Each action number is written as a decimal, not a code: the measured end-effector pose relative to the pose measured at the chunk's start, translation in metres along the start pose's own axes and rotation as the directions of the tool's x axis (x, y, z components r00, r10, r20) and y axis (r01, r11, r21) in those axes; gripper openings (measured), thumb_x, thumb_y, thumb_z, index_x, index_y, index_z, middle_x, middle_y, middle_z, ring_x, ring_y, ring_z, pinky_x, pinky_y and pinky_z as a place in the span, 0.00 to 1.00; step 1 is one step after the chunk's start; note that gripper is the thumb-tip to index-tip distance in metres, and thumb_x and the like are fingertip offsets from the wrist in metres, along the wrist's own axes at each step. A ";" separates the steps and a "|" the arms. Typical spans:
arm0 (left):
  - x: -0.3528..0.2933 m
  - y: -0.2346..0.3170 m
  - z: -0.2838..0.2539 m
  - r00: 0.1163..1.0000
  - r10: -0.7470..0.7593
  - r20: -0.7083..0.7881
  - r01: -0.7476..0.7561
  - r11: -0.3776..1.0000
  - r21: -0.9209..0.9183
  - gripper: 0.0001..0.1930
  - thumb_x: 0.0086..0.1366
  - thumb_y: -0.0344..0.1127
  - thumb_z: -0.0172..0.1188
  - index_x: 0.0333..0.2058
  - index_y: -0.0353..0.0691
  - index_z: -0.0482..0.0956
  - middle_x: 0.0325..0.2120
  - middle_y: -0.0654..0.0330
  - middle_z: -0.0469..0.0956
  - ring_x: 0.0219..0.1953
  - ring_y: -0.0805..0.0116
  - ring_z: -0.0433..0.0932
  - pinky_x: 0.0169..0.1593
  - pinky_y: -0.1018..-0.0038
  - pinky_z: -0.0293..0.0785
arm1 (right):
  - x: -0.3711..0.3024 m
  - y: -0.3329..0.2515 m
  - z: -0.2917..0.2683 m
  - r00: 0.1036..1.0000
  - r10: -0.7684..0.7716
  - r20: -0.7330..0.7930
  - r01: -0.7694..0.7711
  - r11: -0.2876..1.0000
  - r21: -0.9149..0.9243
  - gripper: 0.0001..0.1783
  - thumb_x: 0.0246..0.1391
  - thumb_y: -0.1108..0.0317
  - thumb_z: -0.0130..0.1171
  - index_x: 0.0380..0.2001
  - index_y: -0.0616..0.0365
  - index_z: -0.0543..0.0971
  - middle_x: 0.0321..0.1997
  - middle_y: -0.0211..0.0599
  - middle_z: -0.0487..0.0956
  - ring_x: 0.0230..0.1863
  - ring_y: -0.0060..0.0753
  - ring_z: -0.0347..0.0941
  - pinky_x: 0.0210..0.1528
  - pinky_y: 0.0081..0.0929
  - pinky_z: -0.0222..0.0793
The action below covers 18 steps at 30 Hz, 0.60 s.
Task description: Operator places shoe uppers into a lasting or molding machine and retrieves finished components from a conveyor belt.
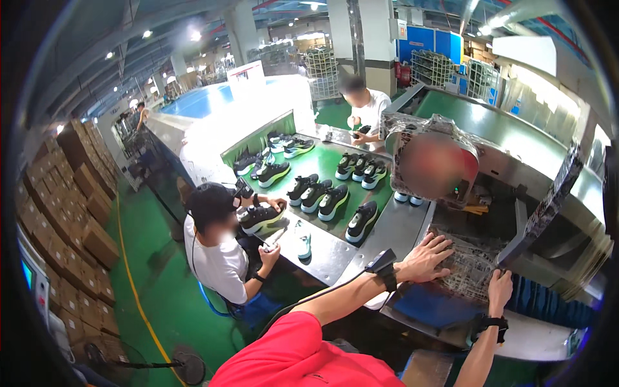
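My left hand (424, 259) lies with its fingers spread on the left edge of a panel wrapped in wrinkled, printed clear film (467, 274). My right hand (500, 289) is curled closed at the panel's right edge, just below the lower end of a grey metal bar (538, 222). What its fingers hold, if anything, is hidden. Beyond my hands stands a machine with a film-covered round-cornered housing (435, 164) and a small green light. Both my wrists carry black strapped devices.
Black shoes with pale yellow-green soles (333, 202) stand in groups on a green belt (322, 226). A seated co-worker (216, 245) at left holds a shoe (261, 218); another co-worker (367, 109) sits across the belt. Stacked cartons (58, 213) line the far left.
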<state>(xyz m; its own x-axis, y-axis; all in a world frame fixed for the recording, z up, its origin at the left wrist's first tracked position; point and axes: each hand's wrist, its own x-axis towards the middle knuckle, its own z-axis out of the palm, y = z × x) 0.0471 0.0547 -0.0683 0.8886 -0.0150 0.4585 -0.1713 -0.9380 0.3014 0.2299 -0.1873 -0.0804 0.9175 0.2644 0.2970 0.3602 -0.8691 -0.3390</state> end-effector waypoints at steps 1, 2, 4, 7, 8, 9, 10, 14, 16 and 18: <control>0.000 -0.003 0.001 0.999 0.011 -0.040 -0.011 1.000 0.001 0.33 0.63 0.55 0.55 0.59 0.36 0.69 0.63 0.48 0.63 0.68 0.48 0.56 0.71 0.52 0.44 | 0.001 -0.006 -0.003 1.000 -0.001 -0.010 0.001 1.000 -0.006 0.25 0.63 0.55 0.46 0.45 0.71 0.71 0.37 0.65 0.79 0.42 0.64 0.76 0.45 0.51 0.72; 0.001 -0.004 0.002 1.000 0.003 -0.025 -0.003 1.000 0.013 0.33 0.63 0.55 0.55 0.59 0.36 0.69 0.63 0.48 0.63 0.68 0.48 0.56 0.71 0.52 0.44 | 0.000 -0.011 -0.002 1.000 -0.005 -0.019 0.005 1.000 -0.013 0.24 0.63 0.55 0.46 0.45 0.71 0.71 0.37 0.65 0.79 0.42 0.63 0.76 0.45 0.51 0.72; 0.003 -0.005 0.001 1.000 0.019 -0.025 -0.019 1.000 0.019 0.33 0.64 0.54 0.55 0.59 0.35 0.69 0.63 0.46 0.63 0.68 0.47 0.56 0.71 0.52 0.44 | 0.002 -0.007 0.000 1.000 0.012 -0.029 -0.012 1.000 -0.006 0.23 0.63 0.54 0.46 0.44 0.68 0.71 0.37 0.64 0.79 0.42 0.63 0.76 0.45 0.52 0.72; 0.007 -0.001 0.003 0.999 0.031 -0.019 -0.031 0.999 -0.007 0.33 0.63 0.54 0.56 0.59 0.34 0.69 0.63 0.45 0.62 0.67 0.46 0.56 0.70 0.51 0.45 | 0.002 0.000 -0.004 0.999 0.045 0.000 -0.045 0.998 0.041 0.24 0.63 0.54 0.44 0.43 0.69 0.70 0.37 0.64 0.79 0.42 0.63 0.76 0.44 0.53 0.71; 0.009 -0.001 0.003 0.999 0.041 -0.005 -0.041 0.999 -0.027 0.33 0.63 0.54 0.56 0.59 0.34 0.69 0.63 0.45 0.62 0.67 0.46 0.56 0.70 0.50 0.45 | 0.001 -0.001 -0.007 0.998 0.048 0.028 -0.049 0.999 0.021 0.27 0.64 0.53 0.46 0.48 0.71 0.71 0.40 0.65 0.79 0.45 0.64 0.76 0.47 0.51 0.71; 0.011 -0.003 0.003 0.999 0.048 -0.003 -0.048 0.998 -0.027 0.33 0.63 0.53 0.56 0.59 0.34 0.69 0.63 0.45 0.62 0.68 0.46 0.56 0.70 0.50 0.45 | 0.001 0.002 -0.002 0.999 0.041 0.002 -0.041 0.999 0.034 0.27 0.64 0.53 0.46 0.48 0.71 0.71 0.40 0.65 0.79 0.45 0.64 0.76 0.47 0.51 0.71; 0.010 -0.004 0.004 0.999 0.043 -0.012 -0.043 0.999 -0.017 0.33 0.63 0.53 0.56 0.59 0.34 0.69 0.63 0.45 0.62 0.68 0.46 0.56 0.70 0.50 0.45 | 0.002 0.004 0.001 0.999 0.036 -0.025 -0.034 0.998 0.046 0.27 0.64 0.53 0.46 0.48 0.71 0.71 0.40 0.65 0.79 0.45 0.63 0.76 0.47 0.51 0.71; 0.003 -0.008 0.006 0.999 0.018 -0.042 -0.018 1.000 -0.014 0.32 0.62 0.52 0.57 0.58 0.35 0.70 0.63 0.46 0.63 0.67 0.46 0.56 0.70 0.51 0.46 | 0.006 -0.006 -0.001 1.000 0.020 0.018 -0.021 0.999 0.030 0.26 0.63 0.53 0.47 0.47 0.71 0.70 0.40 0.66 0.79 0.45 0.64 0.75 0.47 0.51 0.71; 0.002 -0.002 0.005 0.999 0.011 -0.030 -0.011 1.000 -0.028 0.32 0.62 0.53 0.57 0.58 0.35 0.70 0.63 0.46 0.63 0.67 0.47 0.57 0.70 0.51 0.46 | 0.004 0.003 0.006 0.999 -0.005 -0.044 0.005 1.000 -0.002 0.21 0.64 0.56 0.47 0.41 0.69 0.69 0.34 0.65 0.79 0.40 0.62 0.77 0.41 0.51 0.72; 0.000 0.002 0.003 0.999 0.013 -0.035 -0.014 0.999 -0.033 0.33 0.62 0.53 0.57 0.58 0.35 0.70 0.62 0.47 0.64 0.67 0.47 0.57 0.70 0.51 0.46 | -0.001 0.011 0.010 0.996 -0.027 -0.089 0.026 1.000 -0.009 0.22 0.64 0.56 0.47 0.41 0.69 0.69 0.34 0.66 0.79 0.40 0.62 0.77 0.41 0.51 0.72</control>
<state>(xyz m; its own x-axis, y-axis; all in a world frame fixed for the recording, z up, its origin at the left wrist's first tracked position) 0.0484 0.0515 -0.0703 0.8707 -0.0152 0.4916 -0.1980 -0.9258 0.3219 0.2341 -0.1926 -0.0933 0.8889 0.2490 0.3846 0.3823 -0.8656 -0.3234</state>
